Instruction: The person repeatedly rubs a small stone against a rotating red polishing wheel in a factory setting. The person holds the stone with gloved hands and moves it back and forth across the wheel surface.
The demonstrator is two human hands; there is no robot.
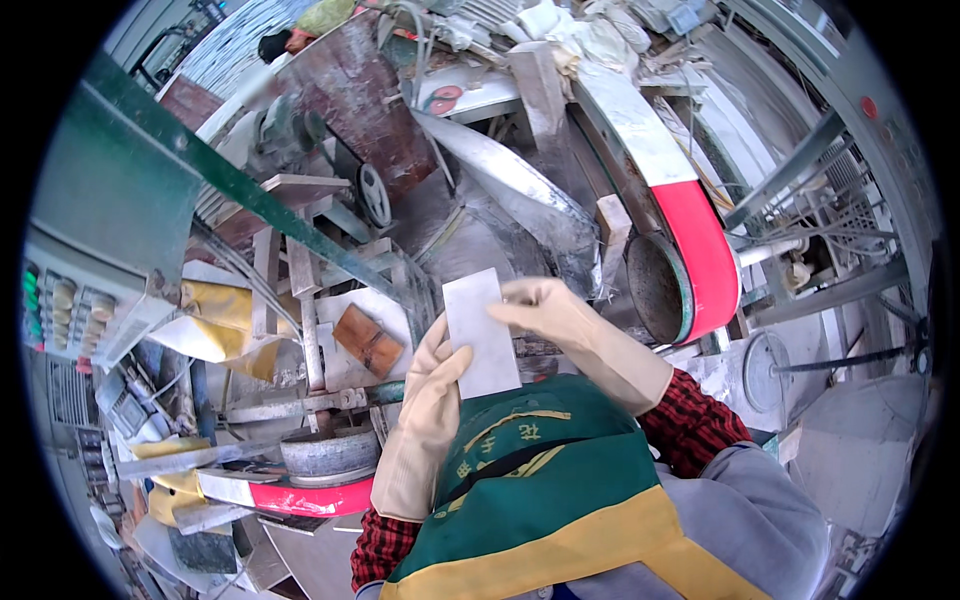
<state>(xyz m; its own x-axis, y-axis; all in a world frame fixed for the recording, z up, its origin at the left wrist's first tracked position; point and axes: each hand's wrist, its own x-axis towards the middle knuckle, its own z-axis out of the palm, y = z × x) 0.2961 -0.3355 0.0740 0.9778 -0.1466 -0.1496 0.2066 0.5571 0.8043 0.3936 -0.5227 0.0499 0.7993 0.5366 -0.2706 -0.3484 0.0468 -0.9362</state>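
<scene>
A flat white rectangular tile [481,345] is held upright in front of my green apron, its pale face toward me. My left hand [430,375], in a cream rubber glove, grips the tile's left edge with the thumb across its front. At the upper right edge, my gloved right hand [540,305] has its thumb over the face and its other fingers bent around the side. Its fingertips are slightly blurred. What touches the back of the tile is hidden.
To the right, a belt machine [697,255] carries a red and white belt round a wheel. Another belt wheel [330,455] sits lower left. A green metal beam [250,200] crosses the left side near a control panel [75,310]. A brown plate [367,341] lies left of my hands.
</scene>
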